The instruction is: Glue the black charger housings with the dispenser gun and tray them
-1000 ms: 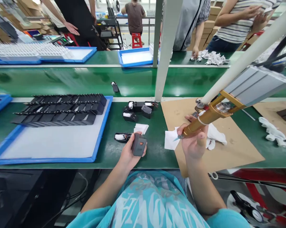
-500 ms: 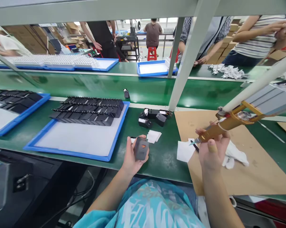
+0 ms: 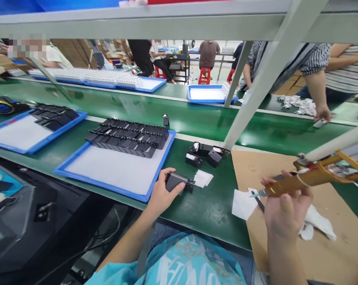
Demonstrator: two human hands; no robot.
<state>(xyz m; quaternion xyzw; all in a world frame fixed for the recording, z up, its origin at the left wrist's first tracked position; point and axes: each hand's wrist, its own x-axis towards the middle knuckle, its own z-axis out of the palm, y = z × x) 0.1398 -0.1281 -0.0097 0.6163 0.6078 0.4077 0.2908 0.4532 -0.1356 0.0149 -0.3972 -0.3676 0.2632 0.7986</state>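
My left hand (image 3: 164, 192) grips a black box-shaped power adapter (image 3: 174, 181) with small dark prongs at its right end, held above the green bench. My right hand (image 3: 287, 209) is wrapped round a gold-brown glue dispensing gun (image 3: 299, 183), its pale blue nozzle pointing left over a white paper sheet (image 3: 242, 205). A thin black stick (image 3: 258, 201) lies beside the nozzle. White paper slips (image 3: 203, 179) lie just right of the left hand. Behind them sit several loose black adapters (image 3: 214, 157), some with white inside.
A blue-rimmed tray (image 3: 122, 189) holds rows of black adapters; another tray (image 3: 30, 150) stands farther left. Brown cardboard (image 3: 324, 253) covers the right side, with a white glove (image 3: 318, 223) on it. A slanted frame post (image 3: 256, 91) rises behind. Co-workers stand across the line.
My left hand has turned the adapter onto its side, so its prongs face right. The view has shifted left and up. A co-worker's hand now reaches down to a white part.
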